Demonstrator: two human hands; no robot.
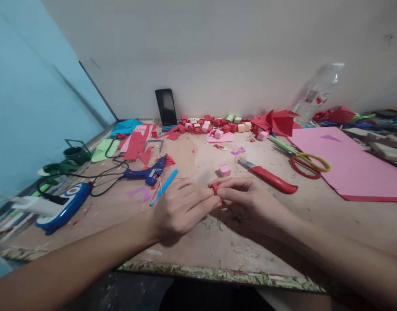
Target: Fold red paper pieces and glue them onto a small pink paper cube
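A small red folded paper piece (215,188) is pinched between the fingertips of both hands, low over the middle of the worktable. My left hand (184,207) comes in from the left, its fingers closed and pointing right. From the other side, my right hand (247,196) presses its thumb and fingers on the same piece. Most of the piece is covered by fingers. Just beyond the hands sits a pink paper cube (224,170). To its right lies a red-handled utility knife (268,175), and left of my left hand is a blue pen (164,188).
A blue glue gun (146,172) with its cable and a blue power strip (64,209) lie on the left. Scissors (302,162) and pink paper sheets (357,168) are on the right. Several small paper cubes (218,125), a phone (166,106) and a bottle (318,95) line the back.
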